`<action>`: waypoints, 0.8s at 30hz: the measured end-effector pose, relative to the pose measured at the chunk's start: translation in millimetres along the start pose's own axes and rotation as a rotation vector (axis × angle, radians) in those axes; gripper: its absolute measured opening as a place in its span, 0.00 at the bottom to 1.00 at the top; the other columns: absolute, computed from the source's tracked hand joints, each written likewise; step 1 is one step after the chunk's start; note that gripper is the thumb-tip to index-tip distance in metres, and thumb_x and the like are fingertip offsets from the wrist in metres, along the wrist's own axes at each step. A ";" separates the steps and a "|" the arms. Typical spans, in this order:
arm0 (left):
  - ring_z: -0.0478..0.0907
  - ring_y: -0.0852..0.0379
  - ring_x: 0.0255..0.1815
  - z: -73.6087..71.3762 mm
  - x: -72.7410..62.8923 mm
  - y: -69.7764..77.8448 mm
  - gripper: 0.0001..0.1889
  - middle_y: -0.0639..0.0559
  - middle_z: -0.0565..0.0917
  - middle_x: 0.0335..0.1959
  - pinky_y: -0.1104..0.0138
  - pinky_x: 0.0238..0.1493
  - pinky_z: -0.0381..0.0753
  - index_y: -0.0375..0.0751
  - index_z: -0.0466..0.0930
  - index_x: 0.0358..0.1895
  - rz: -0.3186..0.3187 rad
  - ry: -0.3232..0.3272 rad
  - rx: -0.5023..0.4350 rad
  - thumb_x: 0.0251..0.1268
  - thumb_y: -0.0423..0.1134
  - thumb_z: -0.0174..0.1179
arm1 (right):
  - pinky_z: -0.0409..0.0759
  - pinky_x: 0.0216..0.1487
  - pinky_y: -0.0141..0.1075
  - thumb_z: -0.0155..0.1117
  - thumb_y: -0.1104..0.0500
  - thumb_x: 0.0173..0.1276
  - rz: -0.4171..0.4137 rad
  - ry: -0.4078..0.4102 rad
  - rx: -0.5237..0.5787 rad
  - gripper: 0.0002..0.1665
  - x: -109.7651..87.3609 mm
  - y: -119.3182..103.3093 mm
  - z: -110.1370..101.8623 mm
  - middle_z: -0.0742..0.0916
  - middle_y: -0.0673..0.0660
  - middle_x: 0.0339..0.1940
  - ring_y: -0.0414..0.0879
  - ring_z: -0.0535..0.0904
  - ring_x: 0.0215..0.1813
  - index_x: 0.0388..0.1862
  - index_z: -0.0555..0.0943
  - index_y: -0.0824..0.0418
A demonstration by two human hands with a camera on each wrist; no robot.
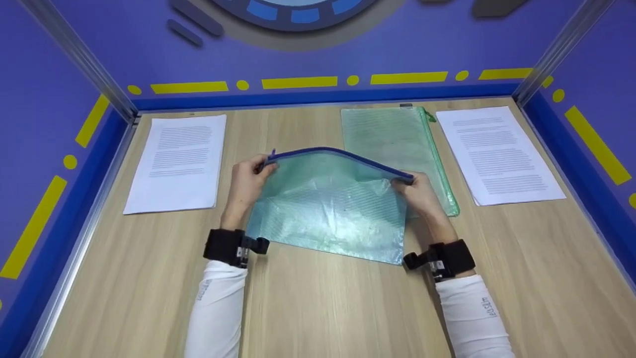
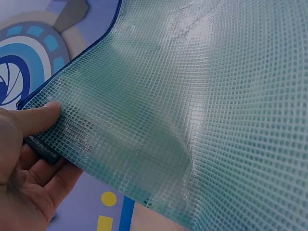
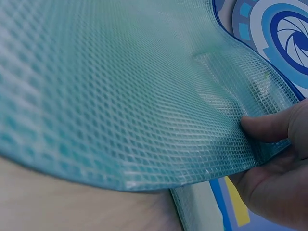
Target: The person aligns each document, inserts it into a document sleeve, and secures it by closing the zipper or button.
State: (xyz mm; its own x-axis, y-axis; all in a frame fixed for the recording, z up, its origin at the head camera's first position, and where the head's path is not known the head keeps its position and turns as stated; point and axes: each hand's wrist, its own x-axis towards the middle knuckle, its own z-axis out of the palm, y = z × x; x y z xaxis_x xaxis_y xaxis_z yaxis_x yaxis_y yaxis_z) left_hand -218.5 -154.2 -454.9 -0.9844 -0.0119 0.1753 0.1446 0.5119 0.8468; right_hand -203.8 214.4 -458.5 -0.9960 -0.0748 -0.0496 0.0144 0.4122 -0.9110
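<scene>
A translucent blue-green mesh zipper pouch [image 1: 328, 214] with a dark blue zipper edge is held up over the table, its zipper side bowed upward. My left hand [image 1: 247, 181] pinches its upper left corner between thumb and fingers. At the upper right corner, my right hand [image 1: 420, 194] pinches the other end of the zipper edge. In the left wrist view, the thumb lies over the mesh [image 2: 134, 110] beside a small dark label [image 2: 43, 149]. In the right wrist view, the mesh [image 3: 144, 106] creases near the thumb. Whether the zipper is open cannot be told.
A green mesh zipper pouch [image 1: 387, 124] lies flat behind the held one, partly covered by it. Printed paper stacks lie at the left [image 1: 176, 184] and right [image 1: 502, 154] of the wooden table [image 1: 318, 308]. Blue-purple panels [image 1: 318, 59] wall the back and sides.
</scene>
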 end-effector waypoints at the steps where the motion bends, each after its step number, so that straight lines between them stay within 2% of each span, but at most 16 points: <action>1: 0.78 0.56 0.33 2.1 -1.1 1.3 0.10 0.42 0.88 0.37 0.73 0.32 0.72 0.35 0.86 0.45 0.013 0.015 0.022 0.69 0.36 0.62 | 0.64 0.29 0.31 0.57 0.71 0.67 -0.003 0.006 -0.004 0.06 1.8 2.9 0.1 0.71 0.46 0.17 0.37 0.65 0.23 0.32 0.78 0.76; 5: 0.87 0.50 0.42 9.7 -4.9 5.1 0.10 0.41 0.90 0.45 0.65 0.40 0.83 0.37 0.87 0.48 0.068 0.086 0.111 0.67 0.34 0.62 | 0.66 0.31 0.30 0.60 0.68 0.68 -0.010 0.024 -0.020 0.10 13.3 23.3 0.9 0.76 0.48 0.21 0.38 0.68 0.26 0.41 0.82 0.77; 8: 0.88 0.47 0.47 13.8 -6.8 7.8 0.10 0.41 0.89 0.46 0.58 0.47 0.85 0.37 0.88 0.48 0.120 0.135 0.137 0.67 0.31 0.62 | 0.70 0.36 0.28 0.61 0.66 0.69 -0.003 0.034 -0.007 0.14 17.5 33.8 0.4 0.84 0.55 0.33 0.40 0.72 0.33 0.50 0.82 0.73; 10: 0.88 0.46 0.47 16.1 -8.0 9.6 0.10 0.40 0.89 0.45 0.57 0.48 0.86 0.36 0.88 0.47 0.154 0.167 0.142 0.66 0.29 0.62 | 0.72 0.39 0.28 0.62 0.65 0.69 0.004 0.049 0.008 0.17 17.7 35.8 -1.3 0.86 0.60 0.43 0.42 0.74 0.38 0.55 0.81 0.70; 12: 0.88 0.45 0.47 17.9 -10.3 11.6 0.10 0.40 0.89 0.45 0.57 0.49 0.86 0.36 0.88 0.47 0.184 0.190 0.149 0.65 0.27 0.62 | 0.72 0.44 0.25 0.61 0.63 0.71 0.025 0.065 0.022 0.22 17.8 36.1 -3.4 0.84 0.65 0.56 0.45 0.75 0.46 0.62 0.78 0.68; 16: 0.89 0.46 0.45 20.2 -17.7 16.8 0.11 0.41 0.90 0.44 0.58 0.47 0.87 0.36 0.88 0.46 0.250 0.209 0.200 0.62 0.25 0.63 | 0.73 0.47 0.21 0.59 0.63 0.72 0.043 0.103 0.049 0.28 18.3 38.4 -4.1 0.79 0.68 0.67 0.53 0.76 0.59 0.70 0.70 0.66; 18: 0.89 0.47 0.44 21.5 -20.7 20.3 0.11 0.41 0.90 0.43 0.58 0.45 0.87 0.37 0.89 0.45 0.289 0.214 0.233 0.61 0.25 0.64 | 0.76 0.54 0.25 0.58 0.63 0.72 0.029 0.116 0.058 0.30 18.1 39.4 -2.7 0.77 0.69 0.68 0.56 0.76 0.65 0.72 0.68 0.66; 20: 0.89 0.47 0.43 23.8 -22.1 23.9 0.11 0.42 0.90 0.42 0.59 0.44 0.87 0.37 0.89 0.44 0.332 0.222 0.261 0.61 0.25 0.64 | 0.77 0.62 0.35 0.58 0.63 0.73 0.005 0.129 0.045 0.30 18.0 39.2 -2.4 0.77 0.69 0.68 0.59 0.75 0.68 0.72 0.68 0.66; 22: 0.89 0.48 0.42 27.2 -23.4 26.6 0.11 0.42 0.90 0.41 0.60 0.43 0.87 0.38 0.89 0.44 0.364 0.231 0.280 0.61 0.25 0.64 | 0.72 0.71 0.45 0.58 0.63 0.73 -0.027 0.136 0.018 0.29 17.3 37.7 -3.0 0.77 0.69 0.68 0.60 0.72 0.71 0.71 0.68 0.66; 24: 0.89 0.48 0.42 31.1 -25.5 27.9 0.11 0.43 0.91 0.41 0.60 0.43 0.87 0.38 0.89 0.44 0.382 0.238 0.287 0.61 0.25 0.64 | 0.66 0.75 0.50 0.58 0.62 0.73 -0.062 0.146 -0.028 0.27 15.7 35.2 -3.9 0.77 0.68 0.69 0.60 0.70 0.73 0.70 0.70 0.66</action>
State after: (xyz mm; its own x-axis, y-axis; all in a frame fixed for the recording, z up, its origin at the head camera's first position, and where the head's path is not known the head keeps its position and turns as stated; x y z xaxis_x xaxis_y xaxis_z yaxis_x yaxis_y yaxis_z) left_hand -192.4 -112.8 -451.4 -0.8123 0.0441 0.5816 0.4227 0.7317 0.5348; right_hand -219.3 231.3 -489.7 -0.9972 0.0308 0.0683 -0.0480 0.4366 -0.8984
